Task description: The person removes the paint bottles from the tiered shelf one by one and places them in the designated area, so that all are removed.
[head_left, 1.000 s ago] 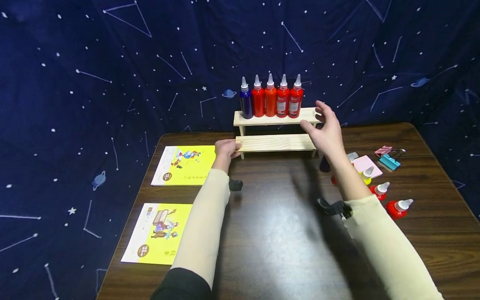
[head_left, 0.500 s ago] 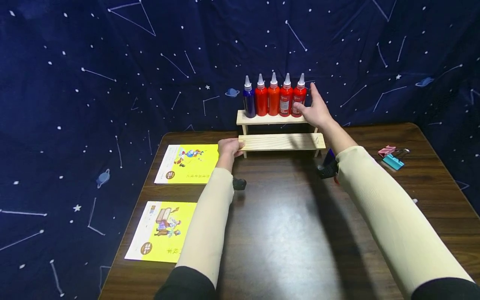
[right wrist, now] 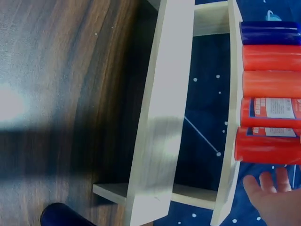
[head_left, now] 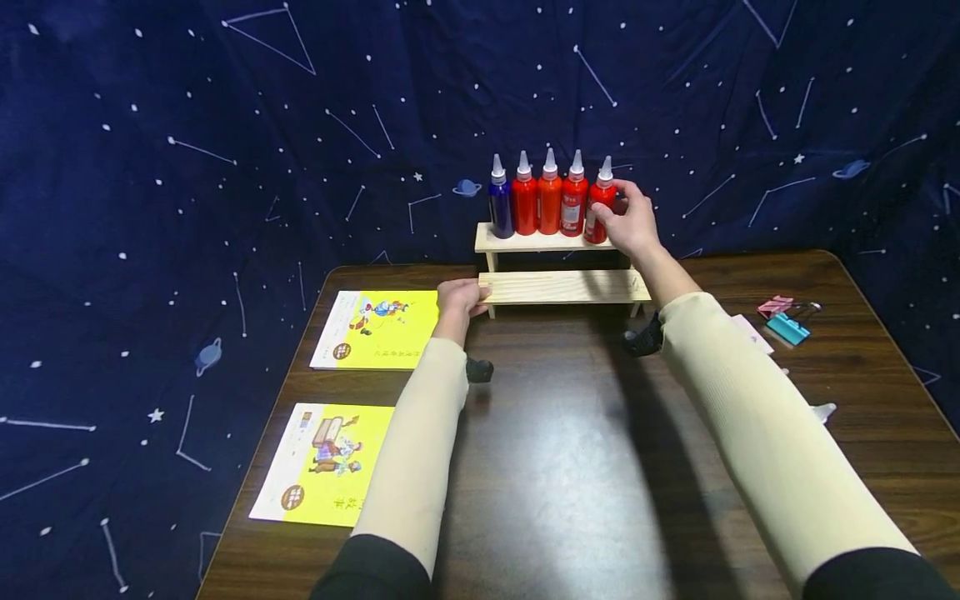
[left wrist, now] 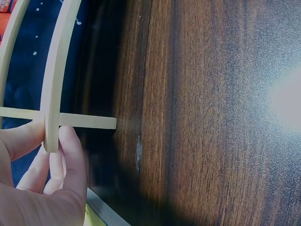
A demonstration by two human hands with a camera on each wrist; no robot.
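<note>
My left hand (head_left: 461, 297) pinches the left end of the lower board of a two-tier wooden rack (head_left: 562, 287); the left wrist view shows thumb and fingers on either side of the board (left wrist: 55, 89). With my right hand (head_left: 633, 221) I hold the rightmost red nozzle bottle (head_left: 597, 215), thumb across its front and fingers at its far side. That bottle stands slightly forward of its neighbours on the upper board, its label turned partly left. Beside it stand a labelled red bottle (head_left: 573, 204), an orange-red bottle (head_left: 550, 204), another red bottle (head_left: 525, 206) and a dark blue bottle (head_left: 501, 208).
Two yellow picture booklets (head_left: 405, 333) (head_left: 322, 467) lie at the left of the table. A teal binder clip (head_left: 787, 329), a pink clip (head_left: 775, 306) and pink sticky notes (head_left: 752, 333) lie at the right. My right sleeve hides most of the bottles there. A starry cloth hangs behind.
My right hand has moved in from the right and taken hold of the rightmost red bottle, which has shifted forward and turned. My left hand keeps its grip on the rack.
</note>
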